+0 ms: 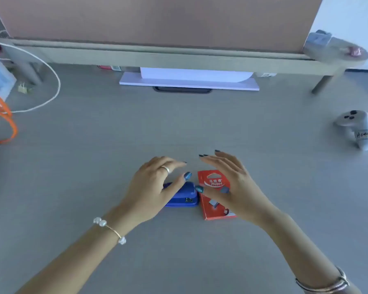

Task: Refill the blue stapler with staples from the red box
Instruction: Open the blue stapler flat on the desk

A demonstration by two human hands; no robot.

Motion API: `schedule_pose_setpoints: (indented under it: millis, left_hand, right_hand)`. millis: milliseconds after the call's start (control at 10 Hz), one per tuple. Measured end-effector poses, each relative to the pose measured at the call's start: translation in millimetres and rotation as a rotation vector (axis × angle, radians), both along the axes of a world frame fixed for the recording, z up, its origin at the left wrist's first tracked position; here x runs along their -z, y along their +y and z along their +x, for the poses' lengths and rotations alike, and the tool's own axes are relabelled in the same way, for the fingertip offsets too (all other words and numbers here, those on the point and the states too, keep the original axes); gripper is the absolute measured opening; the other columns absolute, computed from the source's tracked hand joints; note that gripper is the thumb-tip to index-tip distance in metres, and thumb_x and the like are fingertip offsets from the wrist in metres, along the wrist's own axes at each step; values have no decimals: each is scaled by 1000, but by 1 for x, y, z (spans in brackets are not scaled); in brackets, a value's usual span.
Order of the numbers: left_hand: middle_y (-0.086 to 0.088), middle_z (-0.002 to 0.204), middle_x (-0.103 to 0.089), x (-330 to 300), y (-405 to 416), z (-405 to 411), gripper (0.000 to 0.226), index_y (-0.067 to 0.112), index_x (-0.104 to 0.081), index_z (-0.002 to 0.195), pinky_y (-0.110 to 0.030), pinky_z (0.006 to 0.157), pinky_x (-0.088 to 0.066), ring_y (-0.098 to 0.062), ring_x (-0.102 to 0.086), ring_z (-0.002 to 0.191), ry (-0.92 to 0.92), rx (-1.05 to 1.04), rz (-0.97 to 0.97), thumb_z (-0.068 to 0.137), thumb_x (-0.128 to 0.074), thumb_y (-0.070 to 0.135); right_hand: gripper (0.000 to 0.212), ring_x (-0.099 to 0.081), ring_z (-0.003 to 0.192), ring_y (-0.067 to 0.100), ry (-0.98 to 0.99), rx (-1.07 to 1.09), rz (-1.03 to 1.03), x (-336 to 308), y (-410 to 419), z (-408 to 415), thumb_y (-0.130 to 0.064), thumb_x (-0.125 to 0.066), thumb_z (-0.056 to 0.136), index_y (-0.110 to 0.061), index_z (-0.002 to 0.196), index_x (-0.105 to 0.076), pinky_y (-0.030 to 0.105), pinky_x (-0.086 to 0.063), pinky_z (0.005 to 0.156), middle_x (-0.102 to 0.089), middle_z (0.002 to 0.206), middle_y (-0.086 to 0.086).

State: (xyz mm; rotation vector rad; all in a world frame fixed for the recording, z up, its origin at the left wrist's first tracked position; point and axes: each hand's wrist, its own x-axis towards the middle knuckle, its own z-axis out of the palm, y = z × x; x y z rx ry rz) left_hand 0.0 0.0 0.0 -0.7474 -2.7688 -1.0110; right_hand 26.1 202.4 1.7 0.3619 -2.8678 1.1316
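Observation:
A small blue stapler lies on the grey table, partly hidden under my left hand. Right beside it, on its right, lies the flat red staple box, closed, with a white logo on top. My left hand hovers over the stapler with fingers spread, its thumb above the stapler's top. Over the red box my right hand is held flat with fingers apart, covering the box's right side. Neither hand grips anything.
A white game controller lies at the right. A white cable and an orange cable lie at the left. At the back stand a monitor riser and a white keyboard.

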Motion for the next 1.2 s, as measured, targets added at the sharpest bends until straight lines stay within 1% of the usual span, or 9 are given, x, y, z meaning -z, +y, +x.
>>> schedule_pose_setpoints:
  millis: [200,300,400,600,700,800,1000,1100,1200]
  left_hand:
    - [12,92,-64,23,0,18,42,30,-60,105,-19,75,-37,-6,-46,88,96,39,-13,76,-50,58]
    - [15,91,-61,28,1,20,31,29,-61,100,-15,70,-37,-5,-46,90,136,-31,36,76,-66,47]
    - [20,85,-55,29,1,20,22,29,-61,96,-15,76,-38,-1,-45,92,104,-18,99,78,-68,39]
    - [26,74,-63,16,-15,17,12,35,-58,85,-7,61,-38,4,-54,69,-14,-17,668,78,-66,33]
    - [13,82,-62,14,-28,16,14,33,-57,87,-17,71,-45,-8,-57,78,2,-8,737,76,-63,41]
    - [12,83,-69,13,-57,15,14,30,-57,89,-23,79,-48,-11,-63,83,31,-32,781,79,-59,39]
    - [29,73,-69,24,-124,16,12,25,-56,86,-5,68,-46,5,-63,71,24,-148,611,87,-60,14]
    - [28,66,-68,32,-150,11,17,22,-61,81,-4,61,-44,9,-60,61,-63,-205,411,73,-73,13]
    - [13,70,-69,37,-161,13,34,20,-64,81,-17,66,-49,-2,-60,64,-109,-233,231,57,-83,37]
  right_hand:
    - [50,-38,122,4,111,-19,98,36,-15,17,-58,-56,65,-30,105,-64,34,-35,102,-61,121,-11]
    - [38,-40,117,7,165,32,111,43,-19,18,-55,-63,67,-30,95,-67,35,-36,100,-61,117,-12]
    - [37,-43,114,12,173,13,133,40,-20,15,-55,-65,67,-30,94,-68,34,-35,100,-61,117,-11]
    - [22,-45,110,17,171,20,124,39,-21,15,-35,-75,70,-28,90,-68,35,-36,97,-62,114,-8]
    - [21,-44,110,16,163,16,124,39,-21,17,-34,-74,72,-28,91,-68,32,-36,96,-62,114,-8]
    - [20,-44,111,17,156,9,134,37,-22,19,-32,-73,73,-27,91,-68,33,-36,96,-60,112,-10]
    - [21,-43,111,18,159,-2,163,35,-23,20,-33,-73,74,-27,93,-67,31,-34,96,-61,116,-7]
    - [19,-43,111,17,160,0,162,36,-22,20,-32,-73,74,-27,92,-67,30,-35,96,-61,116,-7]
    - [20,-42,110,15,167,0,161,38,-21,20,-32,-72,75,-28,94,-67,34,-39,97,-60,116,-9]
